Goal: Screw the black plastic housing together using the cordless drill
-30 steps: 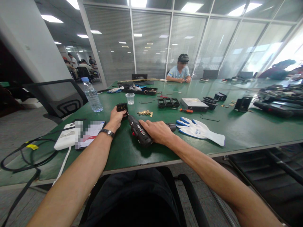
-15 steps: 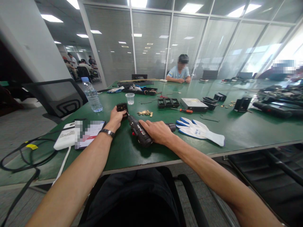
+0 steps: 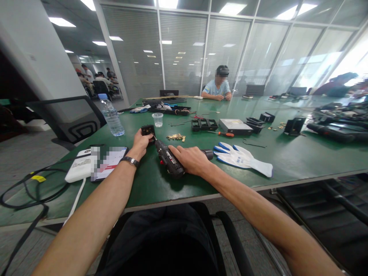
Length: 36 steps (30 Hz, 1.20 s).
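My left hand (image 3: pixel 141 144) grips a small black plastic block (image 3: pixel 148 131) just above the table, its fingers wrapped round the near side. My right hand (image 3: pixel 192 158) is closed round the handle of a black cordless screwdriver (image 3: pixel 170 161), which lies tilted with its bit pointing forward and left. The bit's tip meets the block's right side near my left fingers; the exact contact point is too small to make out. Beyond the tool's nose lies a loose heap of small brass-coloured metal pieces (image 3: pixel 176 137).
A clear plastic cup (image 3: pixel 157 119) and a water bottle (image 3: pixel 111 115) stand on the left. To the right are a white-and-blue glove (image 3: pixel 243 159), an orange-handled screwdriver (image 3: pixel 225 134), a grey metal box (image 3: pixel 235 127) and black trays (image 3: pixel 204 125). A phone (image 3: pixel 110 165) lies left. Across sits a person (image 3: pixel 217 89).
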### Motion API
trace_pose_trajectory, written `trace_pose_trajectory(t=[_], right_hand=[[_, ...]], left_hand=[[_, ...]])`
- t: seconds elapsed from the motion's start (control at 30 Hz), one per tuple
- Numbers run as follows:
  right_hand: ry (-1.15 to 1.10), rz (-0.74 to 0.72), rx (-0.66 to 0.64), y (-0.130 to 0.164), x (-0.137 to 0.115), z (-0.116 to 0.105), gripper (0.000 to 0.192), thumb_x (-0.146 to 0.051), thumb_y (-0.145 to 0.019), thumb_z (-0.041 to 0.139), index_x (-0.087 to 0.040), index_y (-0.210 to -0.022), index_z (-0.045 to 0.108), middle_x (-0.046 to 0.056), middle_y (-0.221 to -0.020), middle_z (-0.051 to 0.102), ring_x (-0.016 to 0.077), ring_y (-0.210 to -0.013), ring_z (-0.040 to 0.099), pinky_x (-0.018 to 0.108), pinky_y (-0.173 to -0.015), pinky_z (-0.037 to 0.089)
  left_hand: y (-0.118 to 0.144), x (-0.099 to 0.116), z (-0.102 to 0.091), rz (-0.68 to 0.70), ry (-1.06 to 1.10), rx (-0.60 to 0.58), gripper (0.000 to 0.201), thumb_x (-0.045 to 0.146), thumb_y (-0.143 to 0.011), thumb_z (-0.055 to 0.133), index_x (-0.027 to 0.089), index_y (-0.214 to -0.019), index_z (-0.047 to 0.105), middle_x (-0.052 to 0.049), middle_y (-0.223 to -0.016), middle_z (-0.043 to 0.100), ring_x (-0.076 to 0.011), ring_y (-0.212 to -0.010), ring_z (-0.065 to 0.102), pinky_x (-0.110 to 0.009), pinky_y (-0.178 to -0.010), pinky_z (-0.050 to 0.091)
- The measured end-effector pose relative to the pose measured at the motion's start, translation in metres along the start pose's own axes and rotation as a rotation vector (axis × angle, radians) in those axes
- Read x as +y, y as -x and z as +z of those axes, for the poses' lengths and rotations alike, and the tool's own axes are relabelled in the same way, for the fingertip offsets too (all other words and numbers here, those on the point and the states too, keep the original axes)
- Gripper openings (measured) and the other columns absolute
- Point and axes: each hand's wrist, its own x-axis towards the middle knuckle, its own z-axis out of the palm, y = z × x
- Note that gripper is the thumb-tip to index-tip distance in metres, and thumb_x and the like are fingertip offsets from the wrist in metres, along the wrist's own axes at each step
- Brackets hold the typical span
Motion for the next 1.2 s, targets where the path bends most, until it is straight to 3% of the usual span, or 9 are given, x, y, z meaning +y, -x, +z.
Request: trace_pose_trajectory(t=[0.3, 1.2], right_hand=[[0.002, 0.011, -0.044, 0.0005, -0.0010, -0.0020, 0.061, -0.029, -0.090, 0.045, -0.020, -0.143, 0.016, 0.015, -0.118, 0.057, 0.0268, -0.092, 0.064, 0.036, -0.072, 0.048], [-0.014, 0.000, 0.007, 0.0005, 0.0006, 0.0021, 0.064, -0.030, -0.088, 0.047, -0.020, -0.144, 0.017, 0.013, -0.115, 0.059, 0.0265, -0.087, 0.064, 0.035, -0.069, 0.048]], left_hand=[[-0.0016, -0.0015, 0.0002, -0.005, -0.006, -0.003, 0.031, 0.012, -0.057, 0.066, 0.017, -0.086, 0.058, -0.001, -0.079, 0.063, -0.0136, -0.068, 0.060, -0.030, -0.066, 0.051], [-0.0010, -0.0012, 0.0002, 0.000, -0.023, -0.001, 0.034, 0.011, -0.057, 0.066, 0.018, -0.090, 0.059, -0.001, -0.081, 0.063, -0.0130, -0.068, 0.060, -0.029, -0.067, 0.051]])
